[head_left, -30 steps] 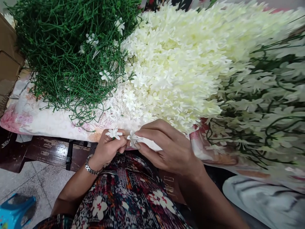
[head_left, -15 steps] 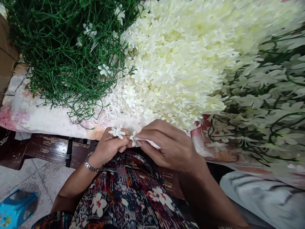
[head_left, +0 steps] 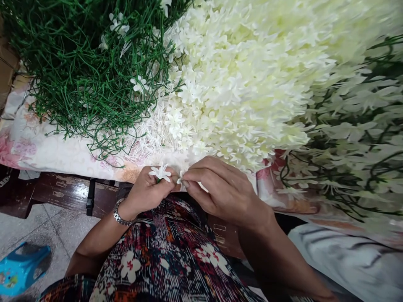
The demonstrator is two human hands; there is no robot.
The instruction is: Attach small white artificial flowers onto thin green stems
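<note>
The left hand is curled shut around a thin green stem, and a small white flower stands out above its thumb and forefinger, petals spread and facing up toward the camera. The stem's long axis runs down into the fist, so most of it is hidden. Just to the right of it, the right hand pinches a second white flower piece between thumb and fingertips, its other fingers loosely bent. That piece is small and partly covered, so I cannot tell which way it points. The 2 hands nearly touch at their fingertips, with the 2 blooms just beside each other.

Both hands work over the person's lap, in front of the near edge of a table covered with a floral cloth. That edge runs left to right just beyond the knuckles. Beyond the left hand lies a heap of green stems; beyond the right hand, a big pile of cream flowers comes right up to the edge, leaving little bare cloth there. Farther right lies a mass of white-flowered green sprays. Open room lies below the hands over the patterned dress, and to the left, where the floor and a blue stool show.
</note>
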